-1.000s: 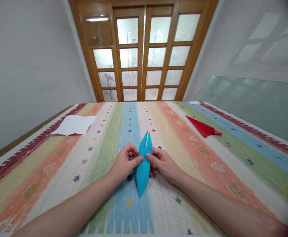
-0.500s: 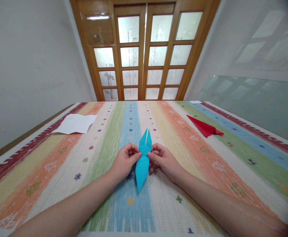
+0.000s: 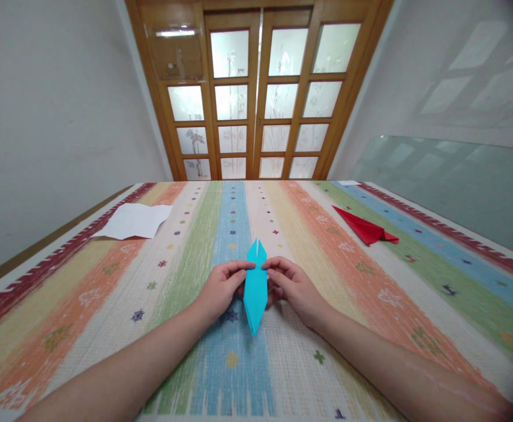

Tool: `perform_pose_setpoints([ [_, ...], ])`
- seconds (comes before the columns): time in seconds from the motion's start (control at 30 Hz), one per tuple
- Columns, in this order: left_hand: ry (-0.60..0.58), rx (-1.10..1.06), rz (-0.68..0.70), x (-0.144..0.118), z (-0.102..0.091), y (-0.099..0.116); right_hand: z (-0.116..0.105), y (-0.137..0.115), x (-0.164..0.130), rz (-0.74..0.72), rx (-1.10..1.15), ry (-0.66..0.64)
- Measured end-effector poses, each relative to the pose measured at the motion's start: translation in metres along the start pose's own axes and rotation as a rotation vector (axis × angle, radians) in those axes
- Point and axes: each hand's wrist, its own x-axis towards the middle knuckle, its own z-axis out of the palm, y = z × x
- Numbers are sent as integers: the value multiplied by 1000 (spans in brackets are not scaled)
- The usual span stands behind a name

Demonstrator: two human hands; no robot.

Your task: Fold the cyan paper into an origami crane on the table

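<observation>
A long, narrow folded piece of blue paper (image 3: 255, 290) stands between my two hands, pointed at both ends, just above the striped tablecloth (image 3: 283, 363). My left hand (image 3: 222, 288) pinches its left edge near the upper part. My right hand (image 3: 290, 286) pinches the right edge at the same height. The two far points of the paper lie close together with a thin slit between them.
A folded red paper shape (image 3: 365, 227) lies on the cloth at the far right. A white sheet (image 3: 132, 221) lies at the far left near the table's edge. Wooden glass-paned doors (image 3: 256, 94) stand behind the table, and a glass panel (image 3: 450, 181) leans along the right wall.
The blue paper has tilted back more upright and its two far points, spread apart before, have closed together. Both hands have shifted slightly up along its edges.
</observation>
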Motion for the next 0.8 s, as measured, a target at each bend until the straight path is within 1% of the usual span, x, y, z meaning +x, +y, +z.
perform_pose_setpoints([
  [0.2, 0, -53, 2, 0, 0, 1, 0, -1, 0, 0, 3, 11],
  [0.5, -14, -82, -11, 0, 0, 5, -3, 2, 1, -30, 3, -28],
  [0.6, 1, -25, 19, 1, 0, 5, -3, 2, 0, -29, -15, -27],
  [0.8, 6, 188, 120, 3, -3, 1, -3, 4, 0, -39, -106, -42],
])
